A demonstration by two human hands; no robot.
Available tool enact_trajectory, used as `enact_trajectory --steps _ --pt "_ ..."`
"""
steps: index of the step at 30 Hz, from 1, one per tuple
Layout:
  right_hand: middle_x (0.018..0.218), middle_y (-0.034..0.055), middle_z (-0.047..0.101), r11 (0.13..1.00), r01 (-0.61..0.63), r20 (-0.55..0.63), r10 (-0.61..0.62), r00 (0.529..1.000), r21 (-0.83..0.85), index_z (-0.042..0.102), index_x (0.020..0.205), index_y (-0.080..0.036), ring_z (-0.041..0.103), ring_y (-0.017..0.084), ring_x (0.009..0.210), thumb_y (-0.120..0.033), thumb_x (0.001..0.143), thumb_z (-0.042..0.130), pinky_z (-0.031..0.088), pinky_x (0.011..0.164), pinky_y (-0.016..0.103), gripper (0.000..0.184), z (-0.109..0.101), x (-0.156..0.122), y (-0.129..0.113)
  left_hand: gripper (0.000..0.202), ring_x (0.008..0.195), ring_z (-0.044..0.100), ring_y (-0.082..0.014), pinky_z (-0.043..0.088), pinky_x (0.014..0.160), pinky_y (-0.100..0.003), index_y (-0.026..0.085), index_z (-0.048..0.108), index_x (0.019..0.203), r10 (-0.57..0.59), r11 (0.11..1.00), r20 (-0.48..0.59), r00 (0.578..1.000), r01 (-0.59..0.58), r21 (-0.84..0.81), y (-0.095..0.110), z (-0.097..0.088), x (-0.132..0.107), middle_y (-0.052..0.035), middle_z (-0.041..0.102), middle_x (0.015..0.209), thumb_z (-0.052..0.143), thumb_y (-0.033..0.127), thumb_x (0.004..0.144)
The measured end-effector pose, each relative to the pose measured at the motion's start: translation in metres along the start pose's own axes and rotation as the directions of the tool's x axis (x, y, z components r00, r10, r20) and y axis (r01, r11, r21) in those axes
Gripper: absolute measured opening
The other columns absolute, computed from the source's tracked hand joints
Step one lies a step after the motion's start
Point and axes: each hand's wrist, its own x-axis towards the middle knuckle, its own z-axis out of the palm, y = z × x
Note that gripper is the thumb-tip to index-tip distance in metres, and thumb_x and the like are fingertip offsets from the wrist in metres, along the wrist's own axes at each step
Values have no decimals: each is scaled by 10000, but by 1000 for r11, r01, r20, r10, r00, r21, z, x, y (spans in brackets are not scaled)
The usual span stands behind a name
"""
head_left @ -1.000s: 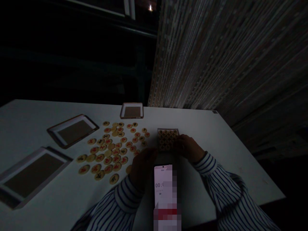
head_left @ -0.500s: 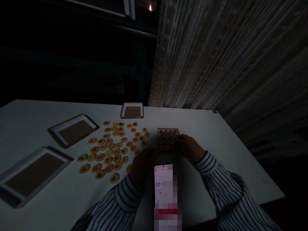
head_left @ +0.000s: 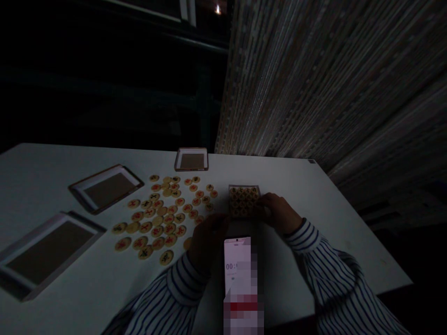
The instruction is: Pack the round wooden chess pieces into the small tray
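A small open box [head_left: 244, 186] holds rows of round Chinese chess pieces [head_left: 243, 195]. Over its front right corner are the curled fingers of my right hand [head_left: 277, 211]; in this dim light whatever they grip is unclear. My left hand [head_left: 206, 239] is by the front left corner, its fingers bent and closed together in shadow, with the fingertips close to the box edge. To the left of that hand, many loose Chinese chess pieces [head_left: 157, 231] lie spread over the white table [head_left: 279, 174], marked in red or black characters, some with blank faces up.
Three shallow trays or lids stand on the table: one at the back [head_left: 192, 161], one at the left [head_left: 106, 190], one at the front left [head_left: 45, 251]. A lit phone [head_left: 237, 260] lies between my forearms. Behind the table hangs a string curtain [head_left: 279, 93].
My right hand has shifted slightly to the right at the box corner. My left hand, the box and the loose pieces look almost the same.
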Motion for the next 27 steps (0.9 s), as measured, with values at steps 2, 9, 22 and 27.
enact_trajectory --steps 2,9,22,27 --pt "960 86 590 1000 7 -12 -7 1000 20 621 974 -199 534 184 875 -321 791 522 420 720 316 242 0 -2 4 289 827 619 -183 488 762 -314 178 650 888 8 1000 3 1000 -8 -5 2 -1 -1 -47 678 891 472 368 763" --pt "935 77 590 1000 7 -8 -7 1000 19 631 923 -191 529 184 857 -266 779 525 417 715 317 194 4 -7 11 305 816 620 -188 494 746 -313 170 648 900 -2 1000 3 1000 2 2 4 -1 -1 -54 678 876 470 374 759" --pt "926 74 597 1000 0 -26 1 1000 22 628 931 -196 541 185 835 -310 791 514 429 706 329 213 4 -8 10 298 821 624 -184 500 746 -312 180 642 890 30 999 4 1000 -30 -17 6 -3 -3 -49 679 878 467 379 756" --pt "945 88 592 998 1 -115 7 993 70 599 1010 -186 539 207 889 -333 777 534 433 755 359 284 -4 -9 16 309 840 625 -187 498 747 -302 191 641 925 31 999 10 999 -31 36 8 -15 -9 -44 681 918 462 380 759"
